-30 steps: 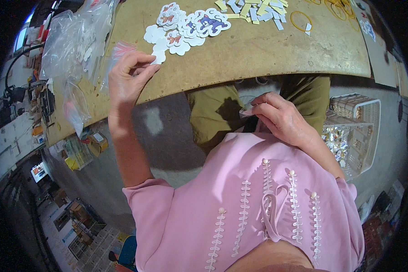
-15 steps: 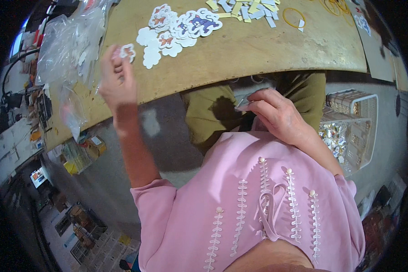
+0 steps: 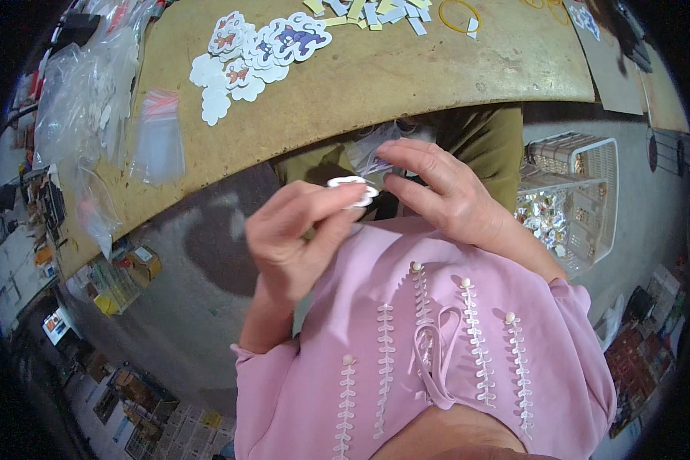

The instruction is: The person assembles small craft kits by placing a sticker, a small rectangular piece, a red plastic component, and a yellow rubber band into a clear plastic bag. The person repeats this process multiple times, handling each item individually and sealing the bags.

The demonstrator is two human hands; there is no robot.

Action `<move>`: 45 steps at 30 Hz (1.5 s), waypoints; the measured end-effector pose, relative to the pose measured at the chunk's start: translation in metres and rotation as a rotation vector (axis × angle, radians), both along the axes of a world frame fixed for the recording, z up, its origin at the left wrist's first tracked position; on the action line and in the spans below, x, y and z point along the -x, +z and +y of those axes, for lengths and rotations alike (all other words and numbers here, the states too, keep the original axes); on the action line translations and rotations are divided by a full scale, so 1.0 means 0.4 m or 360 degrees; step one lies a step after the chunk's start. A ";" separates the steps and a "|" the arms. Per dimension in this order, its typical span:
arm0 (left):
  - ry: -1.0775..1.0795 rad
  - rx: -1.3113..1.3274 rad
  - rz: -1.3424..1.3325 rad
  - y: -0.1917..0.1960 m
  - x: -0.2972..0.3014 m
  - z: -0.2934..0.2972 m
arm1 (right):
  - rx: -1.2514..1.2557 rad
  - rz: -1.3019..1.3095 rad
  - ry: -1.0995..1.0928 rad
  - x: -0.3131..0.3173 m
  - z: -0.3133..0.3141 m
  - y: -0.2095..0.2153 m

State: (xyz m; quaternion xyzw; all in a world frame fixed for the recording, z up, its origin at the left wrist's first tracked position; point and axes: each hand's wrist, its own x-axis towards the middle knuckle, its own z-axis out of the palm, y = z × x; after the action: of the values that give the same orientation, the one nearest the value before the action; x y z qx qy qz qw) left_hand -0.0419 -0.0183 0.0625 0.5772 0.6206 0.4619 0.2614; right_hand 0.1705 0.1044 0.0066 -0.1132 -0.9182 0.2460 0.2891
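Over my lap, my left hand (image 3: 293,234) pinches a small white-edged die-cut sticker (image 3: 366,198) between thumb and fingers. Close by, my right hand (image 3: 454,188) grips a small clear plastic bag (image 3: 369,149) at its fingertips. The sticker is near the bag, and I cannot tell whether they touch. On the table (image 3: 406,73) lies a pile of cartoon die-cut stickers (image 3: 241,42), some face up with animal pictures, some showing plain white. A stack of clear zip bags (image 3: 159,138) with pink-striped tops rests near the table's left edge.
Paper strips in yellow and white (image 3: 376,11) and a yellow rubber band (image 3: 460,17) lie at the table's far side. Large plastic bags (image 3: 77,100) cover its left end. A white basket (image 3: 615,192) of shiny small packets stands on the floor at the right.
My left hand has come from the table's left side down to my lap with a sticker, uncovering the zip bag stack. My right hand stays over my lap, and more of its bag shows.
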 end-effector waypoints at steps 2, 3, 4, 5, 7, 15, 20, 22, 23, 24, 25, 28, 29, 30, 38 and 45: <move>0.0026 -0.0239 -0.0045 -0.050 -0.039 0.012 | 0.0009 0.0049 0.0012 0.002 -0.004 -0.007; 0.0064 -0.0213 -0.0065 -0.061 -0.051 0.015 | 0.0013 0.0072 0.0012 0.003 -0.006 -0.011; 0.0101 -0.0186 -0.0085 -0.070 -0.061 0.017 | 0.0020 0.0082 0.0016 0.003 -0.008 -0.013; 0.0137 -0.0160 -0.0104 -0.081 -0.071 0.020 | 0.0025 0.0093 0.0019 0.002 -0.011 -0.014; 0.0164 -0.0332 0.0214 -0.119 -0.077 0.034 | 0.0039 0.0102 0.0018 -0.001 -0.014 -0.012; 0.0082 -0.0216 0.0351 -0.121 -0.074 0.023 | 0.0096 0.0101 0.0109 -0.007 -0.013 -0.023; 0.0268 -0.0105 0.0056 -0.091 -0.089 0.008 | 0.0056 0.0171 0.0056 0.001 -0.016 -0.040; 0.0252 -0.0359 0.0405 -0.126 -0.078 0.024 | 0.0034 0.0204 0.0039 0.005 -0.016 -0.037; 0.0243 -0.0487 0.0577 -0.141 -0.074 0.026 | 0.0043 0.0203 0.0038 0.005 -0.015 -0.033; 0.0254 -0.0498 0.0756 -0.147 -0.073 0.019 | 0.0051 0.0203 0.0037 0.005 -0.013 -0.029; 0.0237 -0.0512 0.0809 -0.147 -0.071 0.019 | 0.0072 0.0190 0.0064 0.002 -0.011 -0.025; 0.0184 -0.0455 0.0904 -0.140 -0.069 0.021 | 0.0119 0.0160 0.0120 -0.004 -0.010 -0.024; 0.0156 -0.0374 0.0893 -0.129 -0.068 0.027 | 0.0123 0.0158 0.0113 -0.005 -0.012 -0.032; 0.0129 -0.0292 0.0881 -0.123 -0.066 0.030 | 0.0127 0.0157 0.0107 -0.005 -0.013 -0.037; 0.0215 0.0445 -0.0472 -0.116 -0.049 0.029 | 0.0083 0.0138 0.0131 -0.009 -0.007 -0.027; 0.0257 0.0037 0.0109 -0.114 -0.072 0.052 | -0.0146 0.0067 0.0009 -0.002 0.008 -0.018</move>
State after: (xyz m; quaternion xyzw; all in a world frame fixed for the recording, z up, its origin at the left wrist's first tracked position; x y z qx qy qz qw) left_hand -0.0131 0.0024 0.0171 0.5377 0.6790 0.4542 0.2086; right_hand 0.1714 0.1077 -0.0005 -0.0920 -0.9226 0.2067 0.3126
